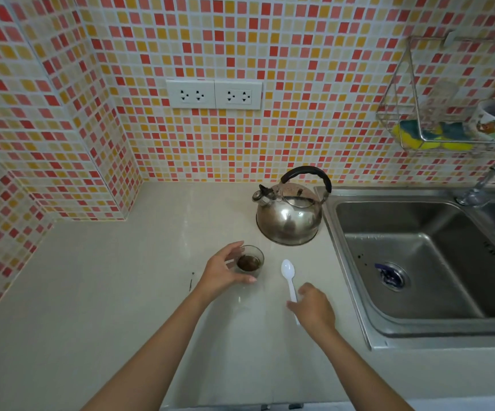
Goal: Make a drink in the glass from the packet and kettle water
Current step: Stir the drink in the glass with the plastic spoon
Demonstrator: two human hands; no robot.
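Because the small clear glass (250,261) needs steadying for stirring, the left hand (225,269) is cupping it loosely, fingers curled around its left side on the pale stone counter (121,292), in front of the dented steel kettle (289,215). The right hand (313,307) is closing over the handle of the white plastic spoon (289,277); whether it is gripping yet, I cannot tell. Dark brown liquid is sitting low in the glass.

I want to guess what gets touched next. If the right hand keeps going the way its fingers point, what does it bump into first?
Most likely the white plastic spoon. The right hand points left and slightly away, and its fingertips already sit at the spoon's handle; whether they touch it is unclear.
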